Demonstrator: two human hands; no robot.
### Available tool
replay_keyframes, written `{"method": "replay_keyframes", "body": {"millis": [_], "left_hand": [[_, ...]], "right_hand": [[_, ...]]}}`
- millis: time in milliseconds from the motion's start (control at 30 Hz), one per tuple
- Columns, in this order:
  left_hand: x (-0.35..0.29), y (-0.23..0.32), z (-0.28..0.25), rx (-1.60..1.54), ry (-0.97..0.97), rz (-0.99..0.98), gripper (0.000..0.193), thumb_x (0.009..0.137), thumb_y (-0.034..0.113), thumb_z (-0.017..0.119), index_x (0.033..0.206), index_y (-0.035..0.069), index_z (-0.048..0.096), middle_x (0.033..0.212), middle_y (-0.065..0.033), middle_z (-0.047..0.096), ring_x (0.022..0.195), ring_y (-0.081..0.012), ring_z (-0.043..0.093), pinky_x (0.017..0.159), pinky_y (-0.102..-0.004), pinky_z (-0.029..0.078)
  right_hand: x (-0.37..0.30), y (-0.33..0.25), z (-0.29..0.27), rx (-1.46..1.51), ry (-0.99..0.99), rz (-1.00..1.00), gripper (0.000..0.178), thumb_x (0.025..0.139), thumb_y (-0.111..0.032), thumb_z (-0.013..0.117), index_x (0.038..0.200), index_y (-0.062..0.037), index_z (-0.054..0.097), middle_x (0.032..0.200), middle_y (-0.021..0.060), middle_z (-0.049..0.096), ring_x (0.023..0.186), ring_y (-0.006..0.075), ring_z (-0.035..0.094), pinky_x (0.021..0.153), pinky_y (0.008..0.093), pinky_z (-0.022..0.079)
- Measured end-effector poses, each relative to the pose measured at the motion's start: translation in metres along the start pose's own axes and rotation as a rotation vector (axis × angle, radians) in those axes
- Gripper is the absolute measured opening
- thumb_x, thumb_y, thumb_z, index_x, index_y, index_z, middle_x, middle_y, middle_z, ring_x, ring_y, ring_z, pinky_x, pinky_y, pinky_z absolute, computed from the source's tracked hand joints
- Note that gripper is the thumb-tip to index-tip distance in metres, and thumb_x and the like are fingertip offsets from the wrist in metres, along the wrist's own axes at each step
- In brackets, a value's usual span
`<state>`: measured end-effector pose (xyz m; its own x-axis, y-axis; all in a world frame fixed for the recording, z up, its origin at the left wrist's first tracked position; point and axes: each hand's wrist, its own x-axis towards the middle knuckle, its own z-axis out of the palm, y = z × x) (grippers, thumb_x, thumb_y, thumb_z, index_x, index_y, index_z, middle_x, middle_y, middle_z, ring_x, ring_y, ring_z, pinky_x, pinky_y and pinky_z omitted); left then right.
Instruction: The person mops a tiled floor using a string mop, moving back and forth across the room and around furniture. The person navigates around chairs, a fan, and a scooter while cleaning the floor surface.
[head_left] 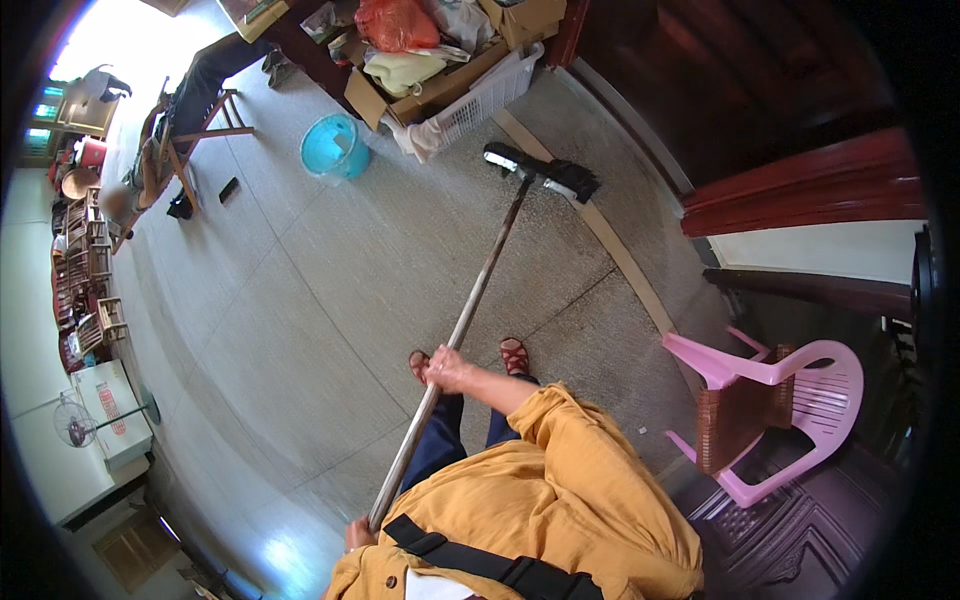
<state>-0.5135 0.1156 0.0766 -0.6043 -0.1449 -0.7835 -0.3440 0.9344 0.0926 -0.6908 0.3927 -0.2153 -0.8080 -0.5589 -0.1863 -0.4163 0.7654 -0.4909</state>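
A long-handled mop (497,240) slants across the view from lower left to upper right. Its dark, shaggy head, with shiny metal plates on top, rests on the floor next to a tan strip. My right hand (450,371) is wrapped round the middle of the wooden handle. Lower down, at the handle's end close to my body, my left hand (359,535) grips it too; my mustard sleeve and shirt partly hide that hand. Below the handle, my feet in reddish-brown sandals (514,355) stand on the grey floor.
A blue bucket (335,147) stands beyond the mop, beside a white plastic basket (490,103) and cardboard box with bags. At right, a pink chair (825,375) carries a brown woven stool. A person sits on a chair at upper left; a fan (75,424) stands far left.
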Motion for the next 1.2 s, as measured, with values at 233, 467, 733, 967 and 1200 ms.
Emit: {"method": "replay_keyframes", "body": {"millis": [233,467,733,967,1200], "left_hand": [[0.148,0.061,-0.054,0.074,0.127,0.343,0.025,0.063,0.024,0.064,0.074,0.003,0.056,0.070,-0.0210,0.057,0.067,-0.0382,0.056,0.059,-0.0418,0.045],[0.160,-0.083,-0.189,0.052,0.029,0.343,0.025,0.063,0.027,0.064,0.076,0.006,0.059,0.067,-0.0178,0.058,0.067,-0.0345,0.058,0.058,-0.0394,0.046],[0.158,-0.165,-0.307,0.128,0.073,0.239,0.019,0.064,0.025,0.063,0.066,0.007,0.057,0.061,-0.0155,0.057,0.058,-0.0344,0.056,0.054,-0.0405,0.045],[0.247,-0.034,-0.313,0.380,0.028,0.307,0.024,0.064,0.028,0.060,0.061,0.005,0.053,0.060,-0.0193,0.055,0.060,-0.0368,0.056,0.054,-0.0428,0.045],[0.323,0.157,-0.369,0.345,0.125,0.359,0.022,0.065,0.023,0.060,0.063,0.001,0.056,0.062,-0.0233,0.053,0.060,-0.0401,0.054,0.053,-0.0438,0.043]], "right_hand": [[0.076,0.105,-0.050,-0.243,0.112,0.066,0.008,0.066,-0.022,0.056,0.065,-0.0145,0.059,0.068,0.0041,0.059,0.077,0.0212,0.057,0.075,0.0379,0.041],[0.167,-0.024,-0.008,-0.042,0.284,-0.069,0.014,0.066,-0.024,0.053,0.054,-0.0170,0.054,0.057,0.0071,0.054,0.063,0.0250,0.054,0.060,0.0414,0.037],[0.233,-0.146,-0.088,0.099,-0.155,-0.106,0.011,0.074,-0.020,0.050,0.072,-0.0162,0.060,0.073,0.0057,0.063,0.073,0.0201,0.061,0.075,0.0412,0.035],[0.250,0.001,-0.089,0.054,-0.142,0.033,0.008,0.070,-0.019,0.052,0.068,-0.0139,0.058,0.070,0.0049,0.060,0.078,0.0218,0.058,0.075,0.0397,0.038],[0.289,0.165,-0.172,0.041,-0.188,0.210,0.025,0.082,-0.017,0.039,0.090,-0.0079,0.060,0.094,0.0145,0.060,0.096,0.0313,0.054,0.092,0.0511,0.031]]}}
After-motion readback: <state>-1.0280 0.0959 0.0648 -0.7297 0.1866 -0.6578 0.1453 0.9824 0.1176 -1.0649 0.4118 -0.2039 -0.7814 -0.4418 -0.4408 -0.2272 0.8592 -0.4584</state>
